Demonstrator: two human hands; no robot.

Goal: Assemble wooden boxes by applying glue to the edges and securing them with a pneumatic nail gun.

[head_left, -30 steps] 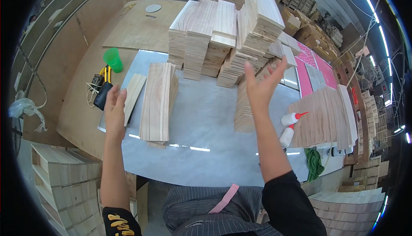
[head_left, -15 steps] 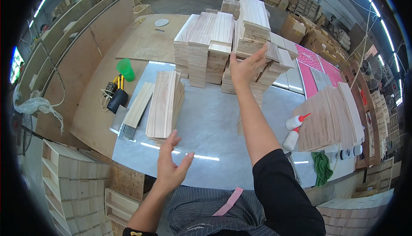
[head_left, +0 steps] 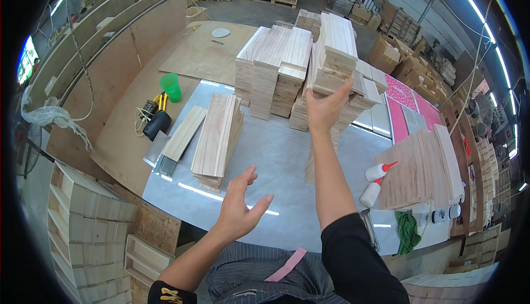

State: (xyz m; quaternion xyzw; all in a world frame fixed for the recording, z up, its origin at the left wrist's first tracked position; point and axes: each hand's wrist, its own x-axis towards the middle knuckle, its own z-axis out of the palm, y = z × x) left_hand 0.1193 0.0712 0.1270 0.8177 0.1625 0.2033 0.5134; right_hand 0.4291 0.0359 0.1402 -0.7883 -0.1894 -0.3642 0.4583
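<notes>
My right hand [head_left: 328,110] grips the near end of a stack of pale wooden boards [head_left: 338,39], thumb on its left side and fingers on its right. This stack sits at the right of a cluster of board piles [head_left: 276,55] on the table. My left hand [head_left: 240,211] hovers over the near part of the table with its fingers spread and holds nothing. Just beyond it stands a smaller pile of boards [head_left: 214,135], and beside that lies a paler board [head_left: 185,133].
The grey-topped table [head_left: 270,155] carries fanned boards [head_left: 417,166], two white glue bottles with red tips [head_left: 374,172] and a green cloth [head_left: 408,232] at right. A green cup [head_left: 171,87] and a black-and-yellow tool [head_left: 158,123] lie left. Wooden boxes [head_left: 94,221] stack at lower left.
My right hand has come down onto the near end of the board stack and closed around it. My left hand has shifted right, fingers still spread. The whole view has tilted slightly.
</notes>
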